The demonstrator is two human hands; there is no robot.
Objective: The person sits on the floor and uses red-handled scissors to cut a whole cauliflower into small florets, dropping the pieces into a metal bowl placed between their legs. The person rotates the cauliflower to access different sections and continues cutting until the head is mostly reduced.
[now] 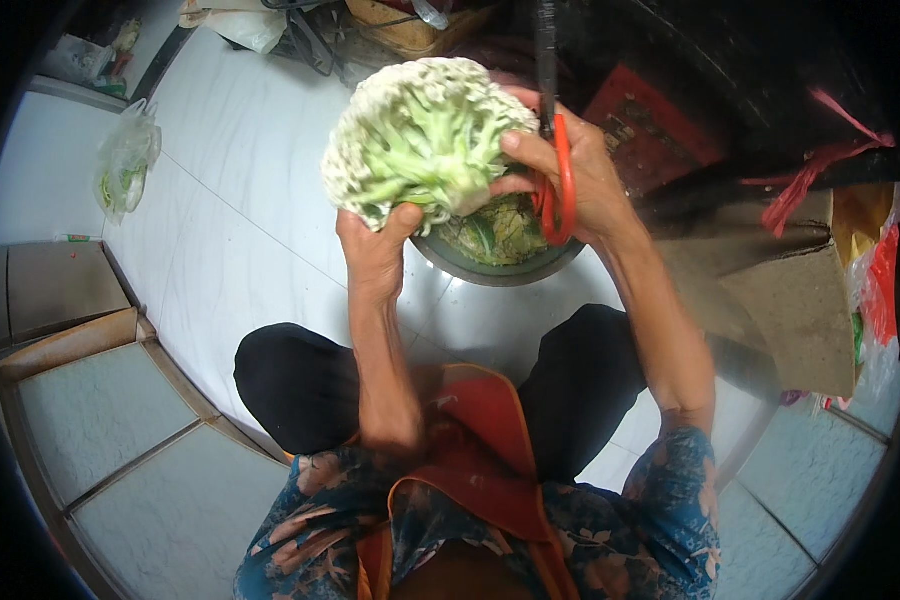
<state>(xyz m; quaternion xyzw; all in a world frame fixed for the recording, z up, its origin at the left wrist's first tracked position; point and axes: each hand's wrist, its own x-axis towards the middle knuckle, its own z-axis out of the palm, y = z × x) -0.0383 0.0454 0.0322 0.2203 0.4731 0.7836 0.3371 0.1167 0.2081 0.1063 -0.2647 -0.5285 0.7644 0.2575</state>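
A large head of cauliflower [427, 142] is held up between both hands, its pale green stalks and cut stem facing me. My left hand [375, 244] grips its lower left edge, thumb on the stalks. On the right side, my right hand [570, 169] pinches the cauliflower with thumb and fingers. Red-handled scissors [562, 180] hang on that same hand, their dark blades pointing away from me. Beneath the cauliflower stands a round basin [495, 276] containing leafy green pieces [487, 236], partly hidden by the vegetable and my right hand.
A knotted plastic bag [127, 161] with greens lies on the white tiled floor [232, 165] at left. Flattened cardboard [787, 300] and plastic bags [881, 292] are at right. Pink plastic strips [810, 169] hang near a dark surface. A red sheet [649, 127] lies beyond the basin.
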